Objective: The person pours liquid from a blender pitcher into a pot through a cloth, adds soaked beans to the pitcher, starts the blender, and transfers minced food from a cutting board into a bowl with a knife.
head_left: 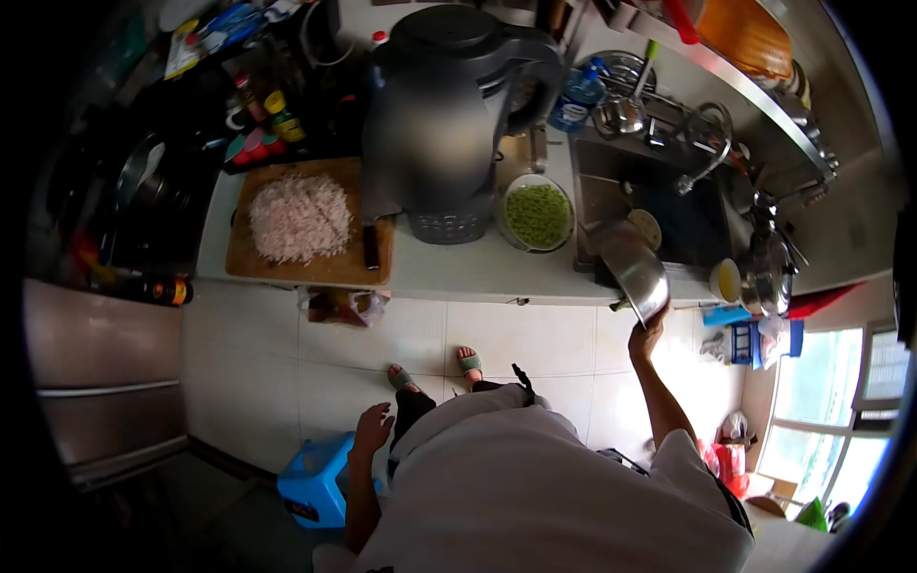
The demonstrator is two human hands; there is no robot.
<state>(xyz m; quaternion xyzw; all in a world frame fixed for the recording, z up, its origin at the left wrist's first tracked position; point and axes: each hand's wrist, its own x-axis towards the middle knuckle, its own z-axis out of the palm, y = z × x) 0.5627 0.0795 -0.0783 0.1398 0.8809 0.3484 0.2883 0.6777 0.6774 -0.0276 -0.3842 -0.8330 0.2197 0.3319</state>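
My right hand [649, 338] is closed on the rim of a shiny metal bowl [638, 271]. The bowl is tilted on its side at the front edge of the sink [597, 172]; its inside is mostly hidden from me. Low at my left side hangs my left hand [372, 428], its fingers loosely apart and holding nothing. Nearest to it is a blue plastic bin [315, 477] on the floor. On the counter, left of the sink, stands a bowl of chopped green vegetable [536, 214].
A wooden cutting board [330, 272] bears a heap of chopped pale pink food [301, 218] and a dark-handled knife [371, 246]. A large dark kettle-like appliance [444, 124] stands between board and green bowl. The faucet [702, 162] overhangs the sink. A small yellowish bowl [726, 280] sits right.
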